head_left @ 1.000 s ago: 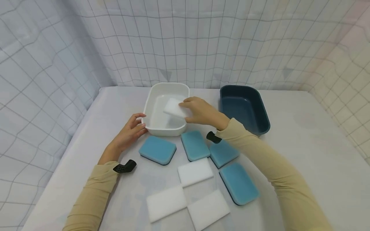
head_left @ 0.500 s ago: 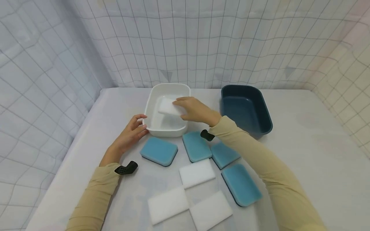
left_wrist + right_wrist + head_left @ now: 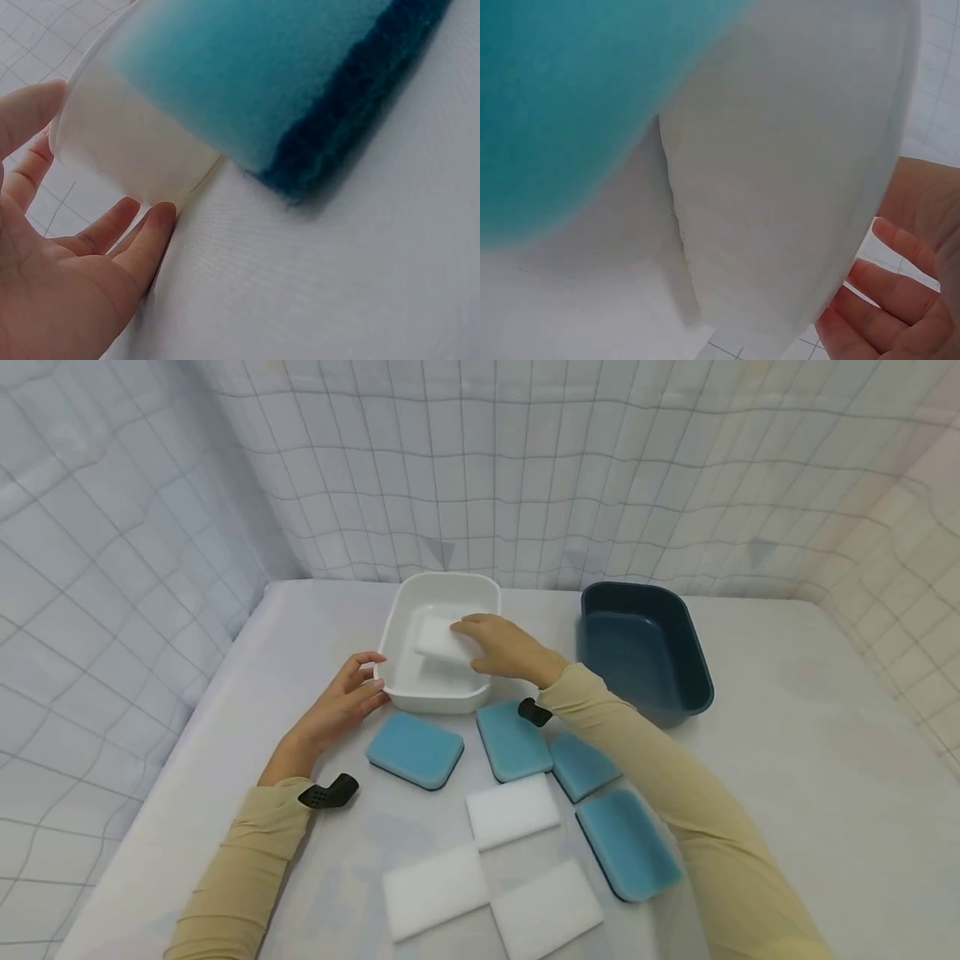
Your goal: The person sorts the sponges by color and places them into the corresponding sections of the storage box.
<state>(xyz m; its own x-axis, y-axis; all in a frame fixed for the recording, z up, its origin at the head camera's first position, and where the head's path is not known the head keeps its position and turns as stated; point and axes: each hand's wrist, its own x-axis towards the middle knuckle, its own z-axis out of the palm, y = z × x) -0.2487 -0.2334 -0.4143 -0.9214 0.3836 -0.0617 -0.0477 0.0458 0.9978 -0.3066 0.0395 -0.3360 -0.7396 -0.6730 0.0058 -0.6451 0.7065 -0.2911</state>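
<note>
Inside the white bin [image 3: 438,703], my right hand [image 3: 513,650] reaches over the right rim and grips a white sponge [image 3: 437,641] at its right end. The sponge lies tilted low in the bin. At the bin's left side rests my left hand [image 3: 341,706], its spread fingertips touching the rim and outer wall. In the left wrist view the fingers [image 3: 154,240] lie against the bin's outside, with a blue sponge [image 3: 232,75] close by. Part of my right hand [image 3: 922,247] shows past the bin rim in the right wrist view; the gripped sponge is hidden there.
A dark blue bin [image 3: 701,702] stands to the right. Nearer lie several blue sponges with dark undersides, among them one at the left [image 3: 415,750] and one at the right [image 3: 628,843]. Three white sponges, one at the near left [image 3: 435,891], lie in front. A gridded cloth [image 3: 525,468] hangs behind.
My right hand has moved slightly left and deeper into the white bin with the white sponge, then stayed there. The left hand keeps its place at the bin's left side.
</note>
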